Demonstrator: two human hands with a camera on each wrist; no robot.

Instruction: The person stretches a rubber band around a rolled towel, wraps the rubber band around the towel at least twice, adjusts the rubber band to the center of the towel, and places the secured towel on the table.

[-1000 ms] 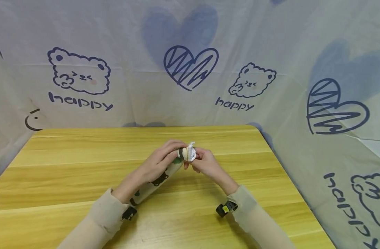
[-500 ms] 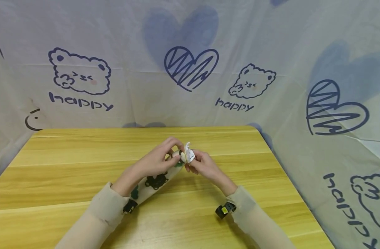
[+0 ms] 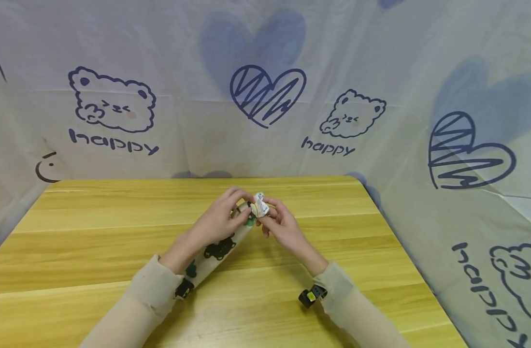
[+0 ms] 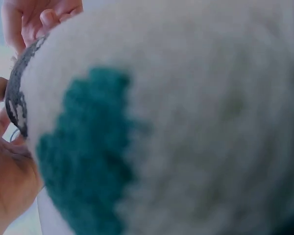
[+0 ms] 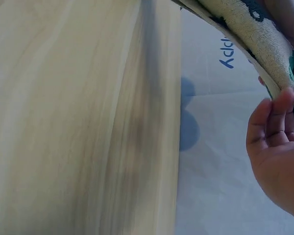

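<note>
A cream knitted sock (image 3: 217, 250) with black bear and teal patches runs from under my left forearm up to both hands over the wooden table (image 3: 95, 217). My left hand (image 3: 230, 212) grips the sock's far end, fingers curled over it. My right hand (image 3: 271, 217) pinches a small crumpled white piece (image 3: 260, 207) at that same end. In the left wrist view the sock (image 4: 196, 117) fills the frame, blurred, with fingers (image 4: 34, 19) at the top left. In the right wrist view the sock (image 5: 250, 29) hangs above my right hand (image 5: 279, 152); what the white piece is cannot be told.
A pale cloth printed with bears, hearts and "happy" (image 3: 265, 92) hangs close behind and to the right of the table. The table's far edge (image 3: 204, 180) and right edge (image 3: 404, 256) are near the hands. Black wrist cameras (image 3: 308, 296) sit on both sleeves.
Both hands have moved slightly farther from me. The white piece shows smaller and sits more between the fingers. The sock has turned so more of the black bear patch shows.
</note>
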